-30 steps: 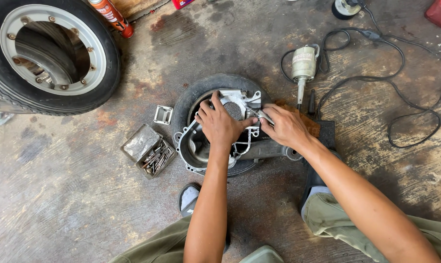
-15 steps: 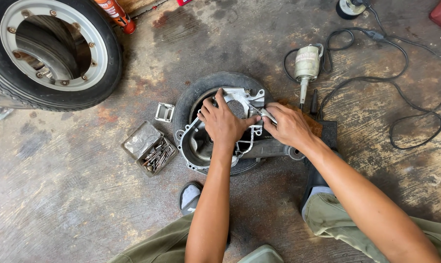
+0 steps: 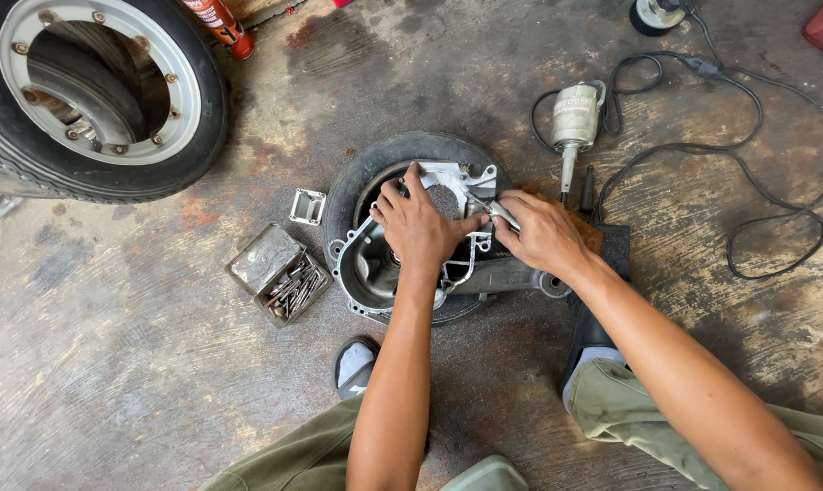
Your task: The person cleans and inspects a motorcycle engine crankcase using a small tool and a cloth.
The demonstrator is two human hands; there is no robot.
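A grey metal engine casing (image 3: pixel 368 265) lies on a small black tyre (image 3: pixel 348 186) on the concrete floor. My left hand (image 3: pixel 421 227) presses flat on top of the casing, fingers spread over its upper part. My right hand (image 3: pixel 543 235) is at the casing's right edge, gripping a thin metal tool (image 3: pixel 495 212) whose tip points at the casing. A dark arm of the casing (image 3: pixel 507 275) sticks out to the right under my right wrist.
A large truck wheel (image 3: pixel 93 91) lies at the top left. An open metal box of bits (image 3: pixel 280 275) and a small metal frame (image 3: pixel 308 206) sit left of the tyre. A corded die grinder (image 3: pixel 575 123) with its looped cable (image 3: pixel 775 227) lies at the upper right.
Both hands stay on the casing; my left fingers have shifted slightly. The view has drifted a little.
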